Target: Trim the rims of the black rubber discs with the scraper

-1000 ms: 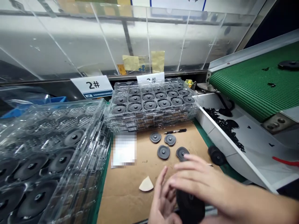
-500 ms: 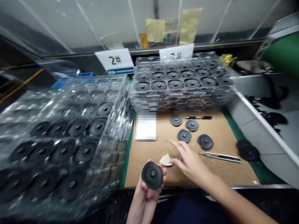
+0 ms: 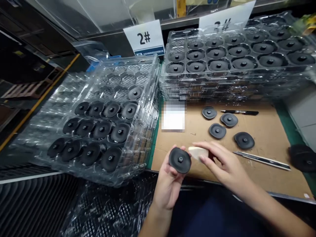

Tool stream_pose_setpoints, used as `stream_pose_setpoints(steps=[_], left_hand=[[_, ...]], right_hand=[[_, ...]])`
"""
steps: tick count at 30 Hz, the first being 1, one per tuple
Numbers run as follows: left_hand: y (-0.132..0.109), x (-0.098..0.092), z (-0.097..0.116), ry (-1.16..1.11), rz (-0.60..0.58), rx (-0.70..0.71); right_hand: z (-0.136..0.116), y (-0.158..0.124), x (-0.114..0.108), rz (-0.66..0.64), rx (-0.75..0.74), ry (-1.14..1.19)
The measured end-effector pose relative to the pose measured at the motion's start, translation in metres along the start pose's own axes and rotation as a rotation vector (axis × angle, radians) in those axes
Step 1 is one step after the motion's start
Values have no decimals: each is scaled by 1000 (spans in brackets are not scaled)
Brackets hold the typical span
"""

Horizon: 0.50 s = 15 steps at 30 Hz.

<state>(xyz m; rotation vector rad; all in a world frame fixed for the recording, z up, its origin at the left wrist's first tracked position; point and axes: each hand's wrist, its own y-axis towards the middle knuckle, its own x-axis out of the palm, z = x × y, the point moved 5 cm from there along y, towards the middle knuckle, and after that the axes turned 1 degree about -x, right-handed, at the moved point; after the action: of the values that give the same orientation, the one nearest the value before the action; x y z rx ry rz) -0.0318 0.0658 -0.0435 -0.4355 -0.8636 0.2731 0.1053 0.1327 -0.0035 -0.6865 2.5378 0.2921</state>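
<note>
My left hand (image 3: 168,187) holds a black rubber disc (image 3: 180,160) with a central hub up on its palm and fingers, just over the near edge of a cardboard sheet (image 3: 261,131). My right hand (image 3: 225,161) pinches a cream wedge-shaped pad (image 3: 198,153) against the disc's right rim. Several matching discs lie flat on the cardboard beyond my right hand, the closest being (image 3: 217,130). A utility knife (image 3: 261,160) lies to the right of my right hand, and a black pen (image 3: 239,112) lies farther back.
Stacked clear plastic trays of black discs stand at left (image 3: 98,118) and back right (image 3: 234,65), with labels "2#" (image 3: 144,37) and "3#" (image 3: 223,19) behind them. A blurred white paper (image 3: 173,117) lies on the cardboard. A black disc stack (image 3: 302,158) sits at the right edge.
My view has tilted down and shifted, so everything sits lower-right to higher in frame. The cream pad has gone from beside the disc into my right hand's fingers, pressed to the disc's rim.
</note>
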Motion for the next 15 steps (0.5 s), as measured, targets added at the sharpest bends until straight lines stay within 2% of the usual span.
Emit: stream_pose_setpoints(steps=[3,5,7,8,12,13,15], left_hand=[[3,16,-5,38,-23,-65],[4,26,-4,49,-36,-63],[4,33,-2,66,-31,-38],[3,36,-2,81,-26,-34],[1,46,-3,125,-72,-40],[0,47,-3,118,-93,-28],[-1,50,-3,98,-123,-2]], right_hand=[[-47,6,-13,64,-200,84],[-60,8,-13,-13,-212,108],[-62,8,-11,-109,-187,105],[-62,9,-13,-99,-192,93],[-63,0,-28,141,-300,33],[-63,-5,-30,142,-312,49],[-62,-11,-30,61,-297,93]])
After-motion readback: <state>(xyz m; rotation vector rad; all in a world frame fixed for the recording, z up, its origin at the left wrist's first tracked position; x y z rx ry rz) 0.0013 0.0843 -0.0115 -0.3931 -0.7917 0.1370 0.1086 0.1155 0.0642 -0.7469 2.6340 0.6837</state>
